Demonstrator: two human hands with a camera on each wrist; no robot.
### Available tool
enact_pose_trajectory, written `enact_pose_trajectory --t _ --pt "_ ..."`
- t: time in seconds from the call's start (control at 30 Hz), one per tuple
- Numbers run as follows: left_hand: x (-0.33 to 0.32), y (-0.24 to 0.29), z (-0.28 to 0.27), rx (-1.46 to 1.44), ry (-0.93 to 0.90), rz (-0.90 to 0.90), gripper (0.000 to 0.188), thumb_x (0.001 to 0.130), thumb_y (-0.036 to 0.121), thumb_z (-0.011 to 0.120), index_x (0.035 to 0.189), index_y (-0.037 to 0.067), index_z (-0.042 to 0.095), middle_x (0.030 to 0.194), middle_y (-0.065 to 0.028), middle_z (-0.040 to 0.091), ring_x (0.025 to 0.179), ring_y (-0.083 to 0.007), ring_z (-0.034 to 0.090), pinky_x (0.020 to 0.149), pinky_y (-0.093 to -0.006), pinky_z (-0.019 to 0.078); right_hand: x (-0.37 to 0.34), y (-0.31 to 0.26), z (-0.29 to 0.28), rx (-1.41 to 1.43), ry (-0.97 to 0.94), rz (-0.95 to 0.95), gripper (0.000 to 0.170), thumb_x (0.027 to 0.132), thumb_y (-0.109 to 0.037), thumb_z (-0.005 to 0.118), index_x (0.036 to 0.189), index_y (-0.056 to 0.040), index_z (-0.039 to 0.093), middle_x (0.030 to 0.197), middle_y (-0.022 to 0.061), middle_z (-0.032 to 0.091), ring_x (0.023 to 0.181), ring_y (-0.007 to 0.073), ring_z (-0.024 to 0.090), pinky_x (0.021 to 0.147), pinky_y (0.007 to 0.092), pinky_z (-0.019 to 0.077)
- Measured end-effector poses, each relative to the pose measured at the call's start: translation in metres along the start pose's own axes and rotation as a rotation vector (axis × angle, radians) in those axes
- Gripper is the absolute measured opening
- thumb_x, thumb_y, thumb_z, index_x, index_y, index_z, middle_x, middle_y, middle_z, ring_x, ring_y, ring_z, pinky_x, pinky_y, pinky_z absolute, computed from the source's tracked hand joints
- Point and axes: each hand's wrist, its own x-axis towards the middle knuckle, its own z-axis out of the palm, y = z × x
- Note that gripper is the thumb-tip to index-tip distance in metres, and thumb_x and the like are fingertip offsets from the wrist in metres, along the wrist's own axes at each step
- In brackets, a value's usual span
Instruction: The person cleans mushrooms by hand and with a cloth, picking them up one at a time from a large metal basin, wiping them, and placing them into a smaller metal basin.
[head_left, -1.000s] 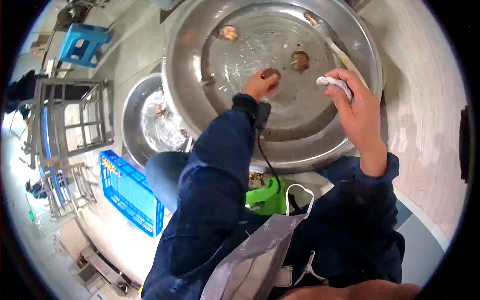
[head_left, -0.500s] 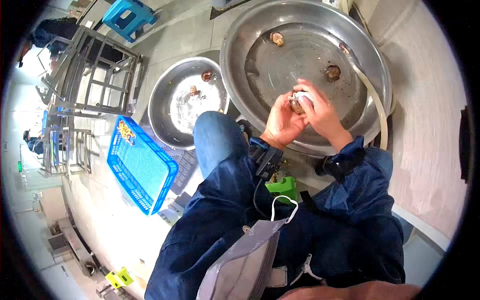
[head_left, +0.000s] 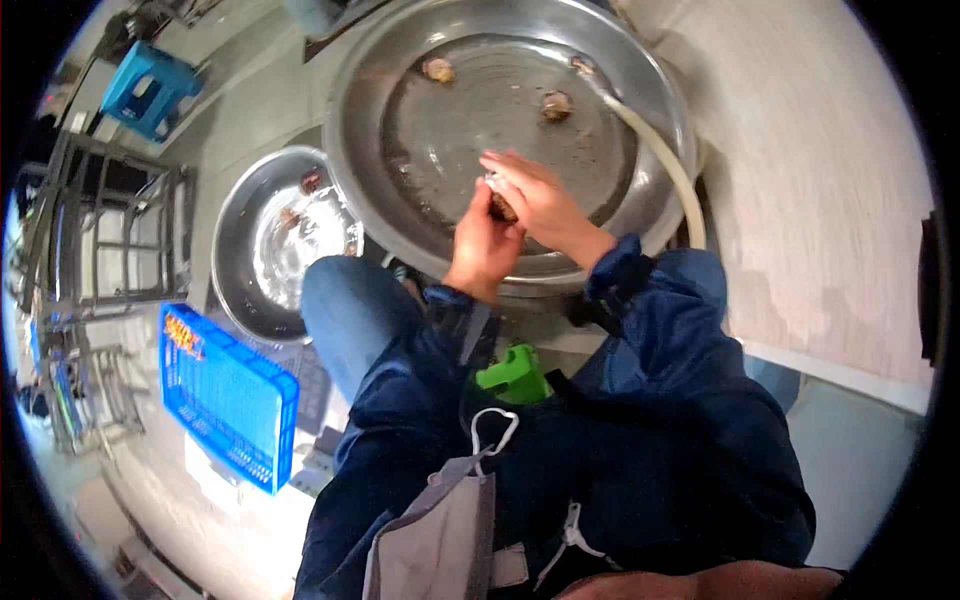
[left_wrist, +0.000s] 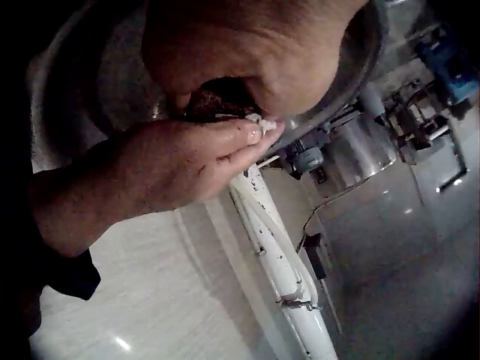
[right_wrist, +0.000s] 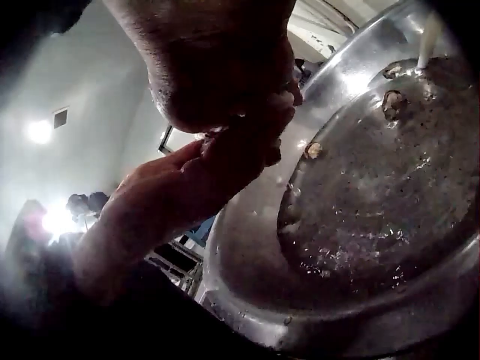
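Note:
Both hands meet above the near part of a large steel basin point(head_left: 360, 110). The left hand point(head_left: 483, 245) grips a round brown shell-like piece point(head_left: 503, 208), its fingers curled round it. Over the top of that piece lies the right hand point(head_left: 545, 208), pinching a small white cloth point(head_left: 497, 184) against it. In the left wrist view the dark piece point(left_wrist: 223, 99) sits between the two palms, and the white cloth point(left_wrist: 262, 124) shows at the right hand's fingertips. The hands cover most of the piece in the right wrist view.
Several brown pieces lie in the basin's shallow water, one of them here point(head_left: 556, 106). A pale hose point(head_left: 660, 150) hangs over the rim. To the left are a smaller steel basin point(head_left: 232, 240), a blue crate point(head_left: 230, 400) and a blue stool point(head_left: 150, 90). Something green point(head_left: 515, 375) is between the knees.
The left hand has lifted the brown piece from the basin, and the right hand has come in from the right with the cloth onto it. The head view has shifted.

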Motion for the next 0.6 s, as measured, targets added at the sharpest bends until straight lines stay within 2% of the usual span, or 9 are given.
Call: enact_pose_trajectory --t 0.07,0.13,0.27,0.3,0.33,0.4,0.43,0.53,0.6 --pt "0.0 -0.004 0.001 -0.026 -0.118 -0.009 0.043 0.107 0.039 0.035 0.132 0.007 0.049 0.13 -0.009 0.057 0.12 -0.0245 0.055 0.104 -0.0426 0.045 0.006 -0.008 -0.021 0.297 -0.158 0.432 0.034 0.102 -0.021 0.047 0.129 -0.0062 0.059 0.133 0.0128 0.059 0.124 0.0281 0.055 0.104 0.0335 0.0413" --pt "0.002 -0.001 0.002 0.008 -0.157 0.0 0.044 0.106 0.039 0.035 0.133 0.006 0.048 0.13 -0.0096 0.058 0.122 -0.0252 0.055 0.105 -0.0452 0.0446 0.006 0.01 -0.018 0.384 -0.07 0.474 0.034 0.102 -0.022 0.046 0.129 -0.0071 0.059 0.133 0.0125 0.06 0.123 0.0275 0.056 0.102 0.0322 0.042" --pt "0.002 0.004 0.007 -0.007 -0.115 -0.013 0.045 0.106 0.041 0.036 0.131 0.007 0.051 0.128 -0.0083 0.059 0.118 -0.0229 0.057 0.101 -0.042 0.046 0.004 -0.011 -0.025 0.493 -0.051 0.275 0.033 0.102 -0.023 0.047 0.128 -0.0076 0.06 0.134 0.0117 0.059 0.123 0.0265 0.056 0.103 0.0328 0.0419" --pt "0.004 0.005 0.005 0.025 -0.081 0.005 0.046 0.106 0.043 0.036 0.13 0.008 0.052 0.127 -0.0075 0.06 0.117 -0.0219 0.057 0.1 -0.0412 0.0463 0.004 -0.001 -0.01 0.167 -0.09 -0.005 0.031 0.102 -0.022 0.047 0.125 -0.0067 0.06 0.134 0.0125 0.058 0.124 0.0271 0.055 0.104 0.0339 0.0418" --pt "0.002 0.003 0.002 0.105 -0.149 0.049 0.047 0.105 0.044 0.038 0.131 0.008 0.052 0.129 -0.0074 0.058 0.12 -0.0212 0.056 0.101 -0.0411 0.0461 -0.003 0.0 -0.007 -0.061 -0.024 -0.125 0.03 0.101 -0.021 0.046 0.123 -0.0061 0.061 0.131 0.0126 0.06 0.121 0.0273 0.057 0.104 0.0355 0.0425" --pt "-0.01 -0.001 0.014 0.212 -0.048 0.03 0.046 0.105 0.041 0.041 0.134 0.008 0.05 0.132 -0.0069 0.057 0.121 -0.0208 0.055 0.101 -0.0394 0.0463 0.0 -0.008 -0.013 0.356 -0.014 0.242 0.029 0.101 -0.02 0.046 0.122 -0.0069 0.061 0.124 0.0118 0.064 0.114 0.0275 0.061 0.101 0.0352 0.0447" --pt "-0.011 -0.002 0.015 0.215 -0.109 0.051 0.043 0.104 0.038 0.043 0.135 0.007 0.049 0.132 -0.0065 0.056 0.121 -0.0202 0.055 0.102 -0.0385 0.0462 0.005 -0.008 -0.024 0.324 -0.07 0.4 0.03 0.103 -0.02 0.044 0.12 -0.003 0.061 0.12 0.0115 0.066 0.108 0.0238 0.063 0.096 0.0339 0.047" --pt "-0.015 -0.001 0.019 0.299 -0.25 0.129 0.04 0.103 0.026 0.048 0.138 0.005 0.046 0.133 -0.0055 0.055 0.122 -0.0181 0.053 0.103 -0.0361 0.0456 0.006 0.032 -0.016 0.661 0.094 0.397 0.033 0.105 -0.021 0.04 0.12 0.0018 0.058 0.12 0.0123 0.065 0.107 0.02 0.062 0.095 0.0325 0.0474" --pt "-0.017 0.005 0.021 0.449 -0.285 0.209 0.041 0.102 0.017 0.051 0.14 0.004 0.044 0.133 -0.0047 0.055 0.123 -0.0166 0.053 0.104 -0.0349 0.0447 0.007 0.013 -0.029 0.633 0.031 0.333 0.035 0.106 -0.022 0.038 0.121 0.0043 0.056 0.124 0.0132 0.064 0.114 0.0186 0.06 0.1 0.0317 0.0446"
